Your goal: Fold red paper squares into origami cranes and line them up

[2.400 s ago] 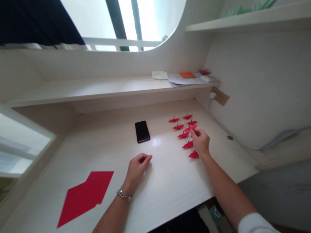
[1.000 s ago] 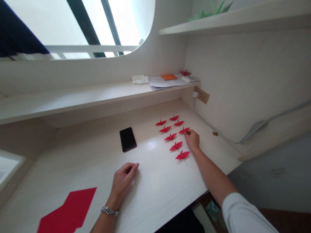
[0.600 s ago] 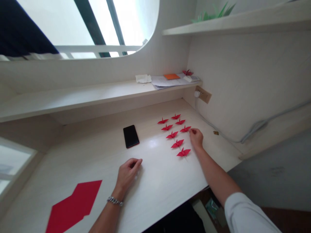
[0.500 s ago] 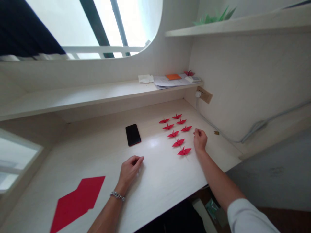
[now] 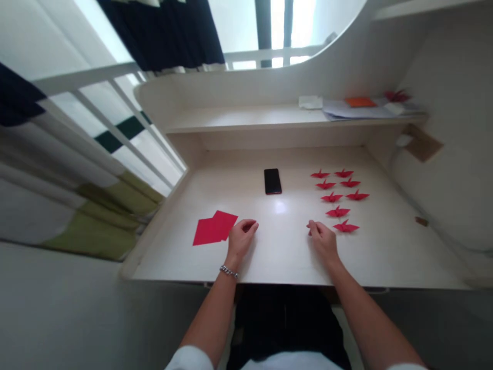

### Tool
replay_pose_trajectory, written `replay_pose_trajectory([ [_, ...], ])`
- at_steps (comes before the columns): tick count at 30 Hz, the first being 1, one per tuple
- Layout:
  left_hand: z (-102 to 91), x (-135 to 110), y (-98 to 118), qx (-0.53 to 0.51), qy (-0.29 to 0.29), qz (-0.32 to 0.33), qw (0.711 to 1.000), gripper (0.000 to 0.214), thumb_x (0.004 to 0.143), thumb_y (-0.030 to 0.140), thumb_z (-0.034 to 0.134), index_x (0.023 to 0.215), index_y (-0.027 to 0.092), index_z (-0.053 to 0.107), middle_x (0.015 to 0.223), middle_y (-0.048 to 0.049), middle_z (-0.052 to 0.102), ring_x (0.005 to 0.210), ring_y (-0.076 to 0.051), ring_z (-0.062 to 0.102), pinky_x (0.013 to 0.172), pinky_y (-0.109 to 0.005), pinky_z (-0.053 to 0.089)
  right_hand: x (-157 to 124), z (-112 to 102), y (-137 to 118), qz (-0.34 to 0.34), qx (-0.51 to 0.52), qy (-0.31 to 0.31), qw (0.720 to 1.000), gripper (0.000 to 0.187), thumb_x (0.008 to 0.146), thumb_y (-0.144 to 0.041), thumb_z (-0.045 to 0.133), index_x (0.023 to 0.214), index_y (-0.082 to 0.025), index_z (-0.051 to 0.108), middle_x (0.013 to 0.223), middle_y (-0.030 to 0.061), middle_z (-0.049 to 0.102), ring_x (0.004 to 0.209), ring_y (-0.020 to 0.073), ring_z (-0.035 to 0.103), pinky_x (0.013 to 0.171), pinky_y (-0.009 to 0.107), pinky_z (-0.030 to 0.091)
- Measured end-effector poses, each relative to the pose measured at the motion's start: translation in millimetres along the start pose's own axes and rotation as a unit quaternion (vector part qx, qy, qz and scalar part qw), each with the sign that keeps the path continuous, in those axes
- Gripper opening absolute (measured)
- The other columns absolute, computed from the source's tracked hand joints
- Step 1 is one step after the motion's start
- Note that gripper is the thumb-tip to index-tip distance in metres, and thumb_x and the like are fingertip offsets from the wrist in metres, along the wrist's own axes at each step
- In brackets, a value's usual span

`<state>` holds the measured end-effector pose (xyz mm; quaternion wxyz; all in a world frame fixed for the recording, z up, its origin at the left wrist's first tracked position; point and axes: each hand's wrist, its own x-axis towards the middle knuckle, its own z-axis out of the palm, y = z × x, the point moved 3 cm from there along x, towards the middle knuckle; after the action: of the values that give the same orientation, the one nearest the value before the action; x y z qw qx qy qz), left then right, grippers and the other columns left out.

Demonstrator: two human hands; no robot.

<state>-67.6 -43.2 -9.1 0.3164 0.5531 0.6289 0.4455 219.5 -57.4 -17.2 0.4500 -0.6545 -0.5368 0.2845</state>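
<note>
My left hand (image 5: 242, 237) rests on the desk with its fingers curled in, and nothing shows in it. Just beside it lie two overlapping red paper sheets, a left one (image 5: 206, 232) and a right one (image 5: 225, 223), whose near edge the hand meets in view. My right hand (image 5: 324, 240) is closed on the desk, thumb against the fingers, with no object visible. Right next to it stands the nearest red paper crane (image 5: 346, 227). Several more cranes stand behind that one in two rows, among them a crane (image 5: 357, 195) in the right row.
A black phone (image 5: 272, 182) lies mid-desk, behind the hands. The raised back shelf (image 5: 231, 117) holds a white tissue (image 5: 310, 102), papers (image 5: 339, 110), an orange square (image 5: 360, 102) and another crane (image 5: 397, 96). A cable (image 5: 408, 198) runs along the right wall.
The view has swung left, bringing more curtain and railing in. My right hand has moved from the right side of the cranes to the left of the nearest one. My left hand is closer to the sheets.
</note>
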Motion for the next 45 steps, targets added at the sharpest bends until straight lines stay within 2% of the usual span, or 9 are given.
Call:
replay_pose_trajectory([
  [5,-78.9,-4,-21,0.201,0.160,-0.011,0.966,0.033,0.078,0.041,0.061,0.099,0.016,0.068,0.100,-0.0111,0.066,0.090,-0.023,0.061,0.086,-0.037,0.047,-3,-1,6,-0.008,-0.038,-0.010,0.999,0.052,0.087,-0.061,0.042,0.080,-0.018,0.070,0.065,0.0054,0.066,0.067,0.0212,0.061,0.065,0.031,0.041],
  [9,-111.1,13,-36,0.357,0.163,-0.071,0.917,0.054,0.073,0.054,0.062,0.112,0.015,0.062,0.110,-0.0172,0.058,0.108,-0.033,0.052,0.095,-0.046,0.040,-6,-1,5,-0.007,-0.042,-0.008,0.999,0.053,0.086,-0.062,0.042,0.082,-0.018,0.071,0.066,0.0050,0.067,0.066,0.0208,0.060,0.065,0.030,0.041],
  [13,-114.2,28,-46,0.397,0.119,-0.132,0.900,0.065,0.065,0.063,0.065,0.110,0.017,0.062,0.116,-0.0204,0.053,0.112,-0.039,0.047,0.090,-0.049,0.042,-6,-2,5,0.002,-0.030,-0.004,1.000,0.054,0.086,-0.063,0.042,0.082,-0.017,0.071,0.067,0.0052,0.067,0.068,0.0206,0.061,0.066,0.030,0.041],
  [18,-111.2,35,-49,0.397,0.105,-0.166,0.897,0.059,0.059,0.064,0.070,0.096,0.018,0.068,0.116,-0.0206,0.053,0.110,-0.039,0.050,0.085,-0.047,0.044,-5,-3,7,0.001,-0.020,-0.006,1.000,0.055,0.085,-0.064,0.042,0.083,-0.017,0.070,0.068,0.0060,0.067,0.068,0.0212,0.060,0.064,0.030,0.041],
  [26,-101.6,28,-40,0.305,0.146,-0.125,0.933,0.049,0.065,0.041,0.073,0.108,0.020,0.059,0.097,-0.0084,0.069,0.088,-0.023,0.063,0.076,-0.030,0.046,-5,-2,5,-0.011,-0.031,-0.025,0.999,0.055,0.086,-0.064,0.041,0.082,-0.018,0.070,0.069,0.0060,0.068,0.069,0.0216,0.061,0.066,0.030,0.041],
  [31,-101.6,21,-28,0.245,0.157,-0.105,0.951,0.033,0.077,0.050,0.058,0.080,0.018,0.067,0.079,-0.0089,0.069,0.079,-0.024,0.063,0.068,-0.030,0.044,-4,-2,3,-0.011,-0.030,-0.035,0.999,0.055,0.086,-0.063,0.039,0.082,-0.019,0.071,0.068,0.0054,0.069,0.069,0.0215,0.062,0.067,0.030,0.042],
  [35,-78.2,5,-24,0.055,0.157,-0.112,0.980,0.049,0.079,0.062,0.050,0.069,0.016,0.064,0.057,-0.0049,0.060,0.057,-0.018,0.056,0.051,-0.027,0.040,-5,-2,0,-0.026,-0.046,-0.043,0.998,0.052,0.087,-0.060,0.039,0.083,-0.019,0.071,0.071,0.0061,0.070,0.071,0.0221,0.063,0.069,0.032,0.044],
  [40,-4.2,-18,-14,-0.236,0.042,-0.158,0.958,0.053,0.072,0.066,0.059,0.079,0.014,0.064,0.058,-0.0022,0.059,0.045,-0.011,0.049,0.042,-0.022,0.035,-6,24,-10,-0.026,0.011,-0.105,0.994,0.047,0.085,-0.058,0.044,0.092,-0.019,0.069,0.086,0.0076,0.071,0.076,0.0220,0.064,0.068,0.033,0.048],
  [45,46.1,-27,4,-0.302,-0.049,-0.155,0.939,0.051,0.076,0.062,0.058,0.078,0.012,0.066,0.057,-0.0034,0.060,0.044,-0.009,0.047,0.040,-0.021,0.033,1,60,-17,0.086,0.187,-0.200,0.958,0.046,0.074,-0.054,0.061,0.103,-0.018,0.062,0.078,0.0066,0.070,0.061,0.0196,0.064,0.046,0.027,0.044],
])
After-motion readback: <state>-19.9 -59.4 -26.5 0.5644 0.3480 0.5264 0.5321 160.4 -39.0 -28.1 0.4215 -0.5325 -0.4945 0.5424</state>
